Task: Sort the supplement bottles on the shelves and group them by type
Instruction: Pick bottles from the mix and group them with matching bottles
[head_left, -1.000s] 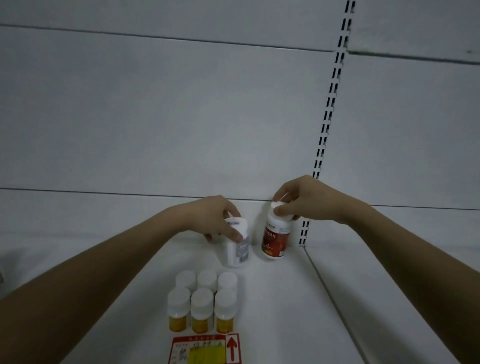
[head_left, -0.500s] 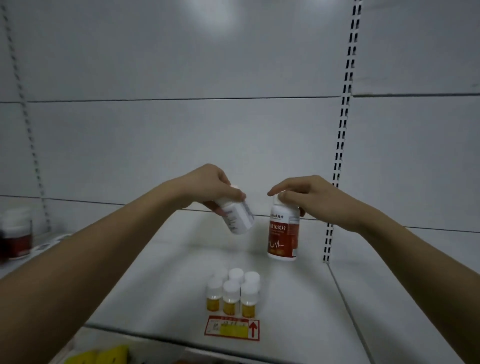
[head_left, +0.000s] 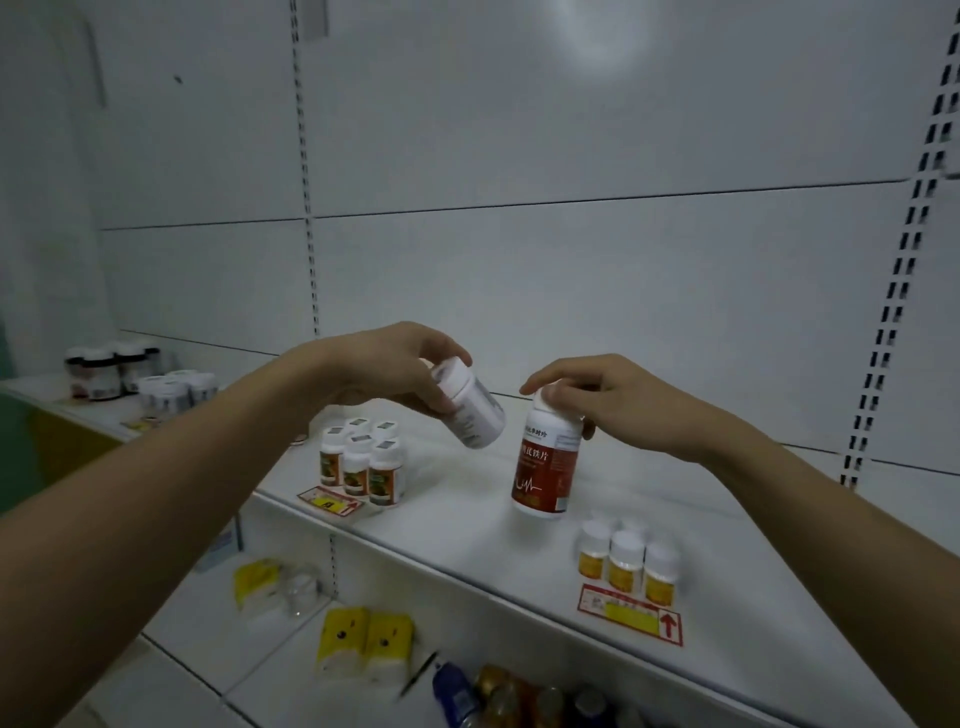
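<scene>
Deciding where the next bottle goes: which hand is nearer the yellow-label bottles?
Right hand, up and left of the yellow-label bottles; left hand is farther left.

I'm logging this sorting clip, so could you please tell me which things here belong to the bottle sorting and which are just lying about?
Part of the job:
white bottle in the left hand
red-labelled bottle in the right hand
yellow-labelled bottles
green-labelled bottles
dark jars

Lying about:
shelf price tags
yellow boxes on the lower shelf

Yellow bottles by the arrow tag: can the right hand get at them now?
Probably not yet: the right hand holds the red bottle by its cap. The yellow bottles stand unblocked below it.
</scene>
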